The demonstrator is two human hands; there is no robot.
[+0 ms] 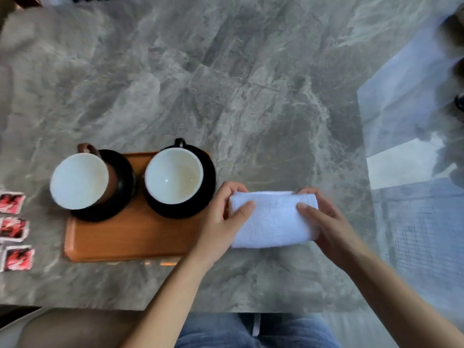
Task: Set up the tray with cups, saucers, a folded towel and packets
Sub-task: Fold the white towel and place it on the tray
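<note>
A brown wooden tray [125,239] lies on the marble table. Two black saucers [125,187] [208,182] sit along its far edge, each bearing a cup with a white inside: a brown cup [80,180] on the left and a black cup [174,175] on the right. A folded white towel [273,219] is just right of the tray. My left hand [223,219] grips its left end, thumb on top. My right hand [326,222] grips its right end. Three red-and-white packets [11,203] [12,228] [18,258] lie left of the tray.
The grey marble table [226,84] stretches far behind the tray. Its near edge [226,310] runs just above my knees. Bright window reflections [414,159] cover its right side.
</note>
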